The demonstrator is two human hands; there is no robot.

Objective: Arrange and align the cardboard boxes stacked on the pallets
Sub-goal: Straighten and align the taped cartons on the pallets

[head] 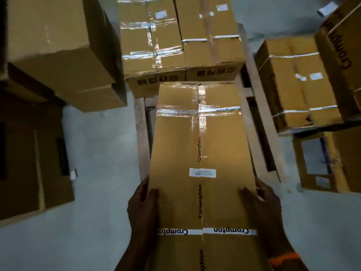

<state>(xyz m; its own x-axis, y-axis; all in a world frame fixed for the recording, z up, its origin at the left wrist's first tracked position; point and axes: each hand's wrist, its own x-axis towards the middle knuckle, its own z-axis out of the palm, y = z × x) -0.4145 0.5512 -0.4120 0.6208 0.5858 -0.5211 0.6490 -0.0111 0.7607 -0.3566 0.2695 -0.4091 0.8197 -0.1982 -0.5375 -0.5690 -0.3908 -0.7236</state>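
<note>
So the long box [201, 153] is right between the person's hands, held lengthwise and pointing away from them. The left hand [142, 204] and right hand [259, 202] each clamp a long side near the close end, thumbs lying on top and fingers curled down over the edges. Out past the fingertips, its far end comes right up to the two taped boxes [211, 45] sitting side by side at the back of the pallet [139, 133]. I can't tell if it's actually touching them, or if it's down on the slats yet.

Progress-wise I'd call it early-to-middle. The back row looks squared up, this one isn't settled, and bare slats show on both sides of it, so there's space for more. It sits roughly on the seam between the back two rather than flush with either, so it probably wants nudging toward one edge.

For room, there's open floor [97, 163] out past the left hand, with a tall stack [58, 51] further up. Past the right hand it's tighter, since another stack [293, 85] sits near the pallet's edge.
</note>
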